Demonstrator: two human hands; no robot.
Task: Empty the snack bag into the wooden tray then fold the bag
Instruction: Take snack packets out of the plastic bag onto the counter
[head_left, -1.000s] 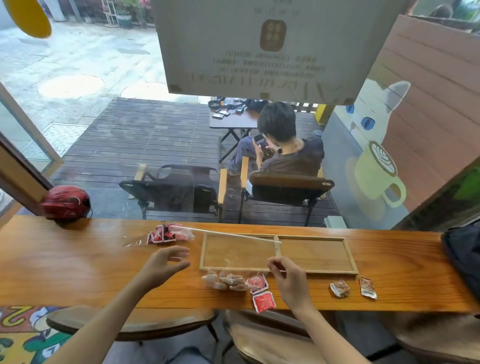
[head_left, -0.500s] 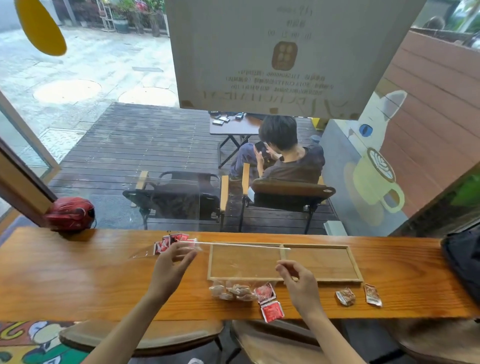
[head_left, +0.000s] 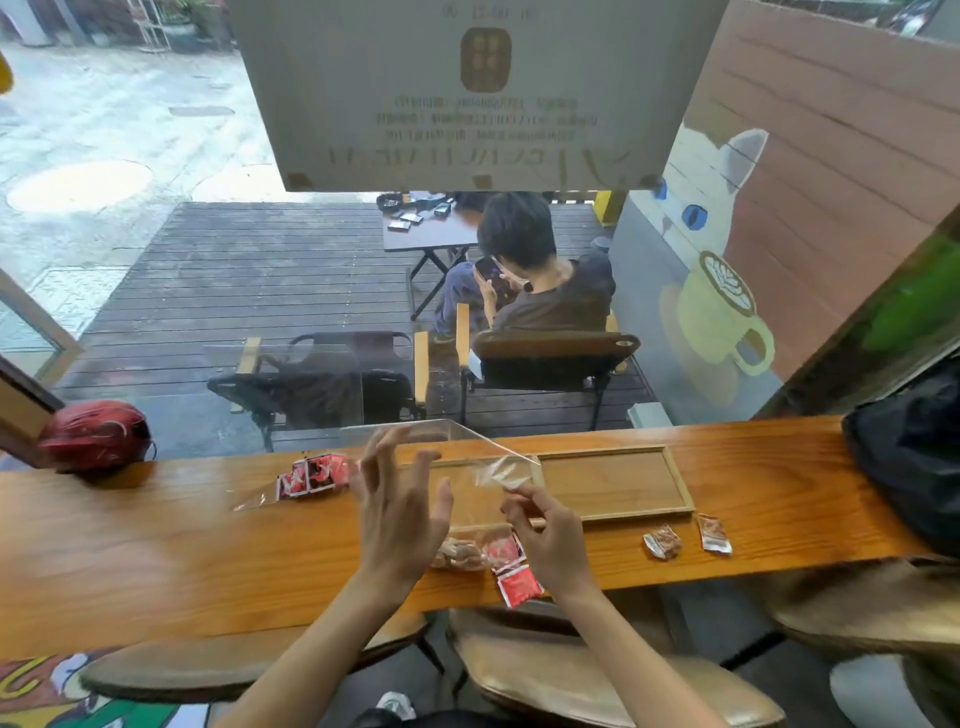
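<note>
Clear plastic, a snack bag (head_left: 457, 452), is lifted off the counter (head_left: 156, 551) between the two hands, and it looks empty. The right hand (head_left: 550, 535) pinches a crumpled corner of it between thumb and fingertips, just above the near rail of the wooden tray (head_left: 670, 512). The left hand (head_left: 400, 514) is spread wide, fingers straight and fanned, held against the bag's left side; whether it actually touches the plastic I cannot tell. The bag's upper edge slants up and away over the left half of the tray.

The tray lies flat on the counter, long side toward the person, and I see no snacks inside it. Just in front of it, between the wrists, sits a second clear bag of pale snacks (head_left: 460, 553) with red packets (head_left: 511, 569) touching it, one of them poking over the counter's near edge. To the right, two small brown wrapped snacks (head_left: 685, 538) lie near the tray's corner. To the left, another clear bag with red packets (head_left: 311, 475) rests on the wood. A red helmet (head_left: 96, 434) sits at the counter's far left end
</note>
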